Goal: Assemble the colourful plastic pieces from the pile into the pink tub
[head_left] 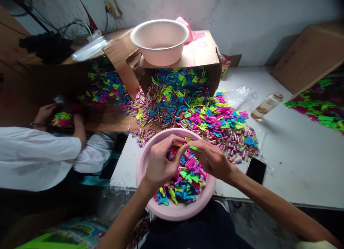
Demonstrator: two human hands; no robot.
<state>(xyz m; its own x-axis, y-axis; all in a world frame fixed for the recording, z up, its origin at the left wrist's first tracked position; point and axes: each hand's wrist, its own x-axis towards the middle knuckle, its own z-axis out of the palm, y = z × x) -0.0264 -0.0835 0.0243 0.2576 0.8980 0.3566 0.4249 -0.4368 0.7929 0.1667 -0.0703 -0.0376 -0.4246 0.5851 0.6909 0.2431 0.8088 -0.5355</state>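
Note:
Both my hands meet above a pink basin (208,202) that holds a heap of small pink, green, blue and yellow plastic pieces (189,173). My left hand (163,162) is closed around a small tube with red on it (172,154), partly hidden by the fingers. Between the fingertips of my right hand (213,157) is a flat bright green plastic piece (195,148), held close to the left fingertips. Whether the two pieces touch, I cannot tell.
Behind the basin, a cardboard box (206,52) spills plastic pieces and small tubes (150,102). A white bowl (161,55) sits on it. On the table lie a phone (256,171) and a bottle (267,106). At left, a person in white (34,157) handles coloured pieces.

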